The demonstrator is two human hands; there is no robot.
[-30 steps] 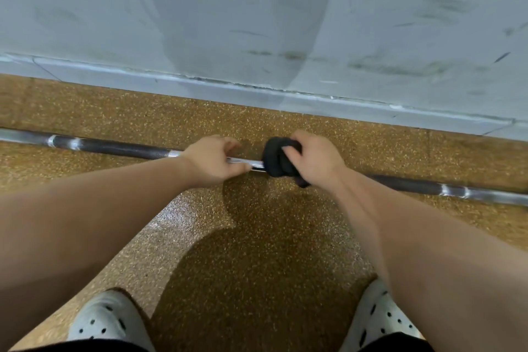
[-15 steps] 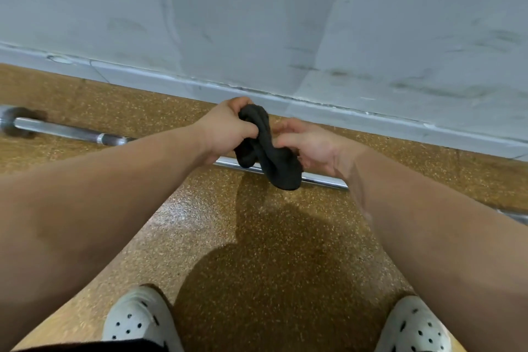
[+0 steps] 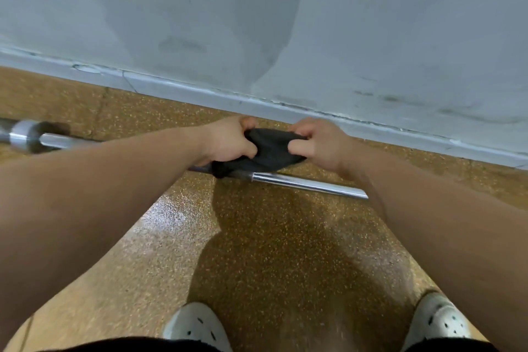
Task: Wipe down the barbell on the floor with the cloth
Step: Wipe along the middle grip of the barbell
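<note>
Along the base of a pale grey wall (image 3: 257, 23), scuffed in places and edged by a low skirting strip (image 3: 371, 126), a speckled brown floor (image 3: 285, 251) fills the lower field, glossy on its near left part. On this floor, parallel to the wall and near it, lies the barbell (image 3: 308, 185): its collar (image 3: 24, 137) and bright shaft show at far left, the left forearm hides the next stretch, and a bright polished length runs out to the right of the cloth until the right forearm covers it. Both bare forearms reach forward from the lower corners and converge over the bar. The black cloth (image 3: 268, 151) is stretched between the two hands just above the shaft; its lower left corner droops onto or against the bar, though actual contact cannot be confirmed. The left hand (image 3: 225, 140) is closed on the cloth's left edge, fingers curled into the fabric; the right hand (image 3: 317, 143) is likewise closed on its right edge. At the bottom margin appear two white perforated clogs, left (image 3: 197, 326) and right (image 3: 437, 320).
</note>
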